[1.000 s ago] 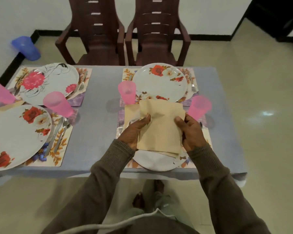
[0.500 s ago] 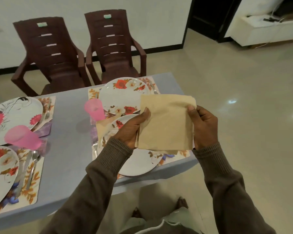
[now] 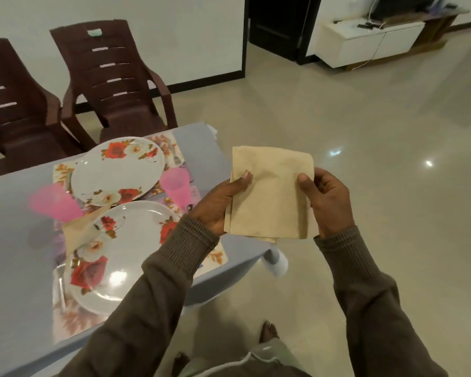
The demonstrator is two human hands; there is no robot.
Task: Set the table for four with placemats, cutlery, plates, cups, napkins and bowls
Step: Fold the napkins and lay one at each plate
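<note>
A folded beige napkin hangs in the air past the table's right end, over the floor. My left hand pinches its left edge and my right hand grips its right edge. On the grey table lie two floral plates, the near plate and the far plate, each on a floral placemat. Another beige napkin is tucked under the near plate's left rim. Two pink cups, one between the plates and one further left, stand on the table.
Two dark brown plastic chairs, one and the other, stand behind the table. A table leg shows at the near right corner. Glossy tiled floor spreads to the right, with a white low cabinet and a dark doorway beyond.
The view has swung right. Both hands carried the napkin from above the near plate to the right, off the table's end. The left place settings have left the view.
</note>
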